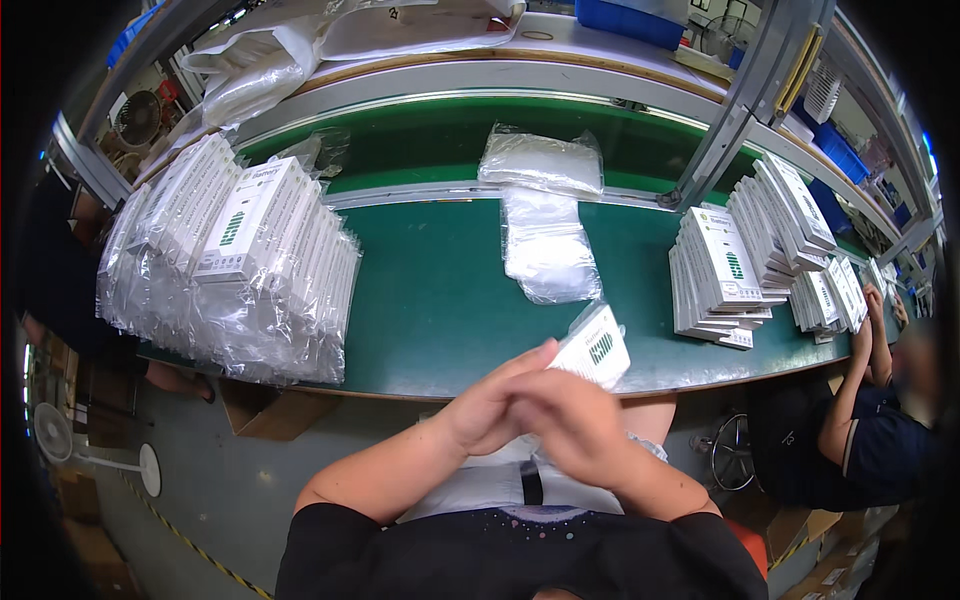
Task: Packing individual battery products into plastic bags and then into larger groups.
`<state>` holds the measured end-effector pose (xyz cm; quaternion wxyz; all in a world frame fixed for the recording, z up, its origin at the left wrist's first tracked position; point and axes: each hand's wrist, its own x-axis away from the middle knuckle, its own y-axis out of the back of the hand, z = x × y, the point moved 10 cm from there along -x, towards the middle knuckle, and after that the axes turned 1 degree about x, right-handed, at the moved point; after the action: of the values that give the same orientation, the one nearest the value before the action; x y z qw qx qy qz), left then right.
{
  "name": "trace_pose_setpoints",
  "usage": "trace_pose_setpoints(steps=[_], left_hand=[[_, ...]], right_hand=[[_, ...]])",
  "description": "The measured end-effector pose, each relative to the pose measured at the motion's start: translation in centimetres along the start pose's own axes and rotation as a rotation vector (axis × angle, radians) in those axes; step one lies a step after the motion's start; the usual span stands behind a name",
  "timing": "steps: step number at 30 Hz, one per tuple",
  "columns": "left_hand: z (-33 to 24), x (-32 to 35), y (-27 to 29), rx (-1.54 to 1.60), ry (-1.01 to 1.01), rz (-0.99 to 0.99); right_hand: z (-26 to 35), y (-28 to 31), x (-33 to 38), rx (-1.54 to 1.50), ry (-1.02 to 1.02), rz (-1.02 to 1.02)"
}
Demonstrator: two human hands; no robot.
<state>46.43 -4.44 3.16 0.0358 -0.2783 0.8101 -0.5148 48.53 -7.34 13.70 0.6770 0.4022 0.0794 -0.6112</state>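
A small flat white cardboard box with a green emblem, sheathed in a clear glossy plastic sleeve, is gripped at its lower end by the left hand and the right hand, fingers closed around it, just above the near edge of the green matte worktop. Beyond, limp clear plastic bags are heaped. Bagged white boxes are stacked at left, bare white boxes at right.

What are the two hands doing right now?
Left hand: closed on the small white box.
Right hand: curled over the left; grip cannot be told.
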Motion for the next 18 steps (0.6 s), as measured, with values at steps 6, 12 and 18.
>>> trace_pose_setpoints(steps=[6, 12, 18], left_hand=[[-4.6, 2.3, 1.9, -0.206, -0.201, -0.178], [-9.4, 7.4, 0.9, -0.421, -0.306, -0.213], [-17.3, 16.5, -8.0, -1.263, -0.865, -0.33]], right_hand=[[-1.3, 5.4, -0.1, 0.3, -0.033, -0.365], [-8.3, 3.9, -0.8, -0.346, -0.544, -0.032], [-4.4, 2.5, -10.1, -0.382, -0.382, 0.03]])
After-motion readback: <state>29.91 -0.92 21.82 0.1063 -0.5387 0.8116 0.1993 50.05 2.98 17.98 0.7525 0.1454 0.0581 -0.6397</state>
